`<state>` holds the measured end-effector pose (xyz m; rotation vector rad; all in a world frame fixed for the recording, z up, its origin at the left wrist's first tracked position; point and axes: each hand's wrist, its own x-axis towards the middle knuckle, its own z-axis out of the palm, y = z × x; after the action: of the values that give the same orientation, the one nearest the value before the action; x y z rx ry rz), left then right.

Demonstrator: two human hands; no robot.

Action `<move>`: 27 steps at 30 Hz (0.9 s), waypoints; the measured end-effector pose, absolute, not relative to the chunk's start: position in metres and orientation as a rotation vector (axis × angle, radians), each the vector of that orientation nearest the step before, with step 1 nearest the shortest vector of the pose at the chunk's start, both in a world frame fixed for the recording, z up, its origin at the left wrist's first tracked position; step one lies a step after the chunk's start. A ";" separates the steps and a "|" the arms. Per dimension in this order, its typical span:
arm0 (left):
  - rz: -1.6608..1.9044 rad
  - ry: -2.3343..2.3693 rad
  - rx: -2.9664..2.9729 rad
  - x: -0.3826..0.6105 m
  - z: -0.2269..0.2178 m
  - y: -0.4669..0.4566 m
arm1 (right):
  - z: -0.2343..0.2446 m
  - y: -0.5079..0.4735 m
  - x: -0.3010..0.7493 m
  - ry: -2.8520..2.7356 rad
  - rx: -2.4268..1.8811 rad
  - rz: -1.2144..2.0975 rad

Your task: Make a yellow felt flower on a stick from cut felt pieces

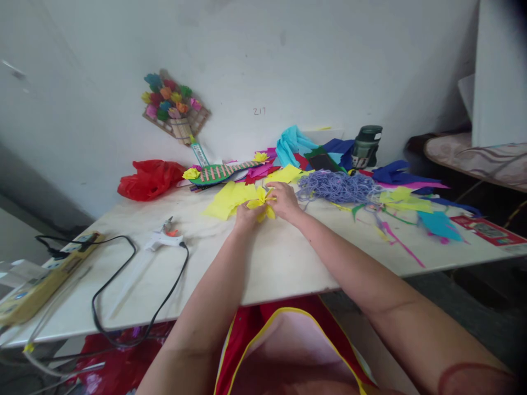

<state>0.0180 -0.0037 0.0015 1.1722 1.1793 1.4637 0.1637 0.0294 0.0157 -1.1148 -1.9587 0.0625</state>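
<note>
Between my hands, just above the table, is a yellow paper flower (pixel 261 198) with several pointed petals. My left hand (pixel 247 216) grips it from the lower left, fingers closed on its base. From the right, my right hand (pixel 283 200) pinches a petal between thumb and fingertips. Part of the flower is hidden behind the fingers. Just left of it lies a flat sheet of yellow crepe paper (pixel 224 200). A tangled heap of purple yarn (pixel 338 186) sits to the right of my right hand.
A white glue gun (pixel 164 240) with its cord lies left, near a power strip (pixel 49 277). A red plastic bag (pixel 149 180), a green woven piece (pixel 224 172) and a dark bottle (pixel 366 146) stand along the back. A paper flower bouquet (pixel 173 104) hangs on the wall.
</note>
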 end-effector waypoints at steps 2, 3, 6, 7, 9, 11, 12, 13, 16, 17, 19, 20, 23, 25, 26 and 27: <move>1.481 1.197 1.151 0.021 0.001 -0.002 | 0.019 0.020 0.158 -2.053 -1.066 -0.076; 1.486 1.213 1.139 0.022 0.001 -0.001 | 0.020 0.015 0.155 -2.100 -1.035 -0.134; 1.491 1.246 1.114 0.025 0.000 0.001 | 0.023 0.004 0.147 -2.165 -0.986 -0.224; 1.493 1.250 1.105 0.026 -0.001 0.001 | 0.023 0.002 0.146 -2.181 -0.968 -0.239; 1.501 1.248 1.090 0.026 -0.001 0.002 | 0.023 0.002 0.146 -2.185 -0.953 -0.255; 1.506 1.245 1.079 0.025 -0.002 0.002 | 0.022 0.003 0.148 -2.167 -0.977 -0.246; 1.511 1.243 1.074 0.024 -0.002 0.003 | 0.022 0.004 0.149 -2.148 -1.002 -0.237; 1.519 1.242 1.065 0.024 -0.001 0.003 | 0.021 0.004 0.151 -2.124 -1.028 -0.226; 1.540 1.246 1.045 0.022 0.001 0.003 | 0.021 0.007 0.155 -2.047 -1.072 -0.189; 1.540 1.251 1.045 0.022 0.002 0.002 | 0.021 0.008 0.155 -2.032 -1.075 -0.175; 1.531 1.255 1.064 0.022 0.003 0.001 | 0.021 0.009 0.155 -2.022 -1.093 -0.146; 1.537 1.266 1.060 0.023 0.003 0.001 | 0.022 0.009 0.155 -2.030 -1.109 -0.137; 1.514 1.289 1.084 0.026 0.002 -0.001 | 0.024 0.007 0.152 -2.097 -1.135 -0.161; 1.499 1.291 1.086 0.028 0.001 -0.001 | 0.025 0.003 0.149 -2.152 -1.104 -0.204; 1.499 1.289 1.077 0.028 0.001 -0.001 | 0.025 0.002 0.148 -2.165 -1.092 -0.220; 1.507 1.285 1.060 0.028 0.000 0.000 | 0.025 0.002 0.147 -2.176 -1.079 -0.228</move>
<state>0.0277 -0.0005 0.0004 1.0599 1.2849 1.5075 0.1468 0.0020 0.0245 -1.0787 -2.1760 -0.2280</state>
